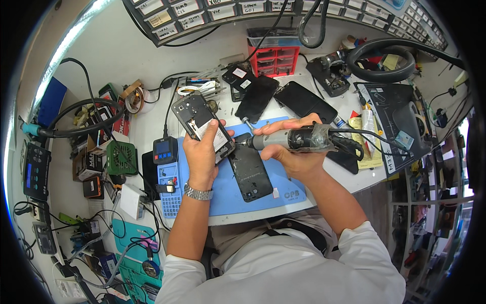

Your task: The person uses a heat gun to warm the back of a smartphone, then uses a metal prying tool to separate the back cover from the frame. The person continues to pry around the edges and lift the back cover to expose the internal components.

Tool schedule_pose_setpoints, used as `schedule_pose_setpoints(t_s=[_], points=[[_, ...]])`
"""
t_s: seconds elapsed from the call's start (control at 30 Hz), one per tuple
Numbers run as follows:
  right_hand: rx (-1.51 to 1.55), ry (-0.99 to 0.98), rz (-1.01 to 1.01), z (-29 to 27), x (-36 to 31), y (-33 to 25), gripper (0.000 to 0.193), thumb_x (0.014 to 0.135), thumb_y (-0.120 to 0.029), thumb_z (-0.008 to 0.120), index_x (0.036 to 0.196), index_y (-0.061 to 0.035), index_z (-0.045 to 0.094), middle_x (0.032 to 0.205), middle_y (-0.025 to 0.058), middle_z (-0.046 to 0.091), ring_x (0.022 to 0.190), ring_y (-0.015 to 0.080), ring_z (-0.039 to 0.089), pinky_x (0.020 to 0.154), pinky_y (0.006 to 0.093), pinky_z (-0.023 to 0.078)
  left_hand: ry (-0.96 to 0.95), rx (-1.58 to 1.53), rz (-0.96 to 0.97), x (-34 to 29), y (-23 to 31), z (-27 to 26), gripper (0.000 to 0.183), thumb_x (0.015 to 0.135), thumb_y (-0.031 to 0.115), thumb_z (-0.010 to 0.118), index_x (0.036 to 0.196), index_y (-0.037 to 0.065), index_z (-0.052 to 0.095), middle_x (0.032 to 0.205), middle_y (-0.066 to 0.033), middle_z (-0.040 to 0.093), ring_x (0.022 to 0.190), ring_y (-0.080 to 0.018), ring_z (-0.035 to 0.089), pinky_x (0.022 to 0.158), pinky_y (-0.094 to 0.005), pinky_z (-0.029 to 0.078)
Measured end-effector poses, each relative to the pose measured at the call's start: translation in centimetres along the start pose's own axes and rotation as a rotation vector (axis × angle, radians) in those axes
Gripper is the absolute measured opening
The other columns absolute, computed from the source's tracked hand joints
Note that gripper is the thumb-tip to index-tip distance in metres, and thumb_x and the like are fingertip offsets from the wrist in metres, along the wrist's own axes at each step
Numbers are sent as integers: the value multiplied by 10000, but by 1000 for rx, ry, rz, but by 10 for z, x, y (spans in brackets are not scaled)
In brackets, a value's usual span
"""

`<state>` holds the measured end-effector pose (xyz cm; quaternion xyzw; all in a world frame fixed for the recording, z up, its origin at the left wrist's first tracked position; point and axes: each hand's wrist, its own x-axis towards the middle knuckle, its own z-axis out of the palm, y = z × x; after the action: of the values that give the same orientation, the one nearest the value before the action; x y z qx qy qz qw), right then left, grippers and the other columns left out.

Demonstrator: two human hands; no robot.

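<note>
My left hand [202, 157], with a metal watch at its wrist, grips an opened phone [195, 111] whose inner parts and white battery [216, 136] show. In my right hand [298, 162] lies a grey and black rotary tool [276, 140], partly wrapped in clear tape, with a cable at its rear. Its narrow tip points left, close to the lower right edge of the phone; whether they touch I cannot tell. Under both hands, a worn black phone back cover [250, 175] rests on the blue mat [223, 197]. A small metal-tipped tool [247, 122] shows by my right fingertips.
Several dark phones and panels, among them a black screen [307, 100], lie beyond the mat. A red drawer box [273, 61] stands behind them. Left of the mat sits a small black device [165, 150]. Thick black hoses [379, 61] and loose cables run along both sides.
</note>
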<state>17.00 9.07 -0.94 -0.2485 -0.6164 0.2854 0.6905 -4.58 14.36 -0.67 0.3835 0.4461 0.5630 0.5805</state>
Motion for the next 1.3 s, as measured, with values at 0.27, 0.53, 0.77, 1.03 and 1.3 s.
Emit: schedule_pose_setpoints(t_s=[0.27, 0.53, 0.77, 1.03, 1.3], points=[[30, 16, -17, 4, 0, 2, 631, 834, -79, 939, 1249, -64, 463, 1110, 237, 768, 1065, 397, 794, 961, 573, 657, -15, -19, -17, 0, 0, 1, 262, 1059, 162, 736, 1212, -29, 644, 1063, -180, 781, 847, -306, 815, 700, -456, 719], [32, 5, -39, 4, 2, 3, 636, 844, -79, 933, 1283, -70, 473, 1108, 245, 768, 1066, 398, 794, 954, 565, 658, -18, -40, -31, 1, 0, 0, 265, 1061, 169, 735, 1214, -24, 638, 1066, -181, 780, 847, -308, 815, 703, -455, 718], [51, 89, 10, 7, 1, 2, 634, 826, -96, 978, 1182, -71, 454, 1074, 204, 802, 989, 265, 804, 844, 373, 628, -17, -40, -30, 1, -1, 0, 275, 1063, 169, 731, 1225, -26, 627, 1068, -185, 779, 854, -316, 815, 699, -461, 718], [-33, 93, -28, 4, 2, 3, 659, 806, -102, 1006, 1149, -63, 445, 1053, 200, 813, 945, 191, 804, 787, 274, 607, -23, -67, -56, 0, 1, 2, 294, 1065, 171, 727, 1255, -18, 607, 1068, -189, 776, 855, -321, 816, 699, -469, 723], [71, 20, -45, 3, 3, -2, 617, 861, -126, 929, 1262, -76, 463, 1097, 220, 769, 1047, 394, 798, 939, 562, 667, -32, -67, -60, 0, 0, 2, 274, 1068, 164, 722, 1240, -19, 614, 1070, -186, 776, 863, -315, 817, 702, -460, 723]])
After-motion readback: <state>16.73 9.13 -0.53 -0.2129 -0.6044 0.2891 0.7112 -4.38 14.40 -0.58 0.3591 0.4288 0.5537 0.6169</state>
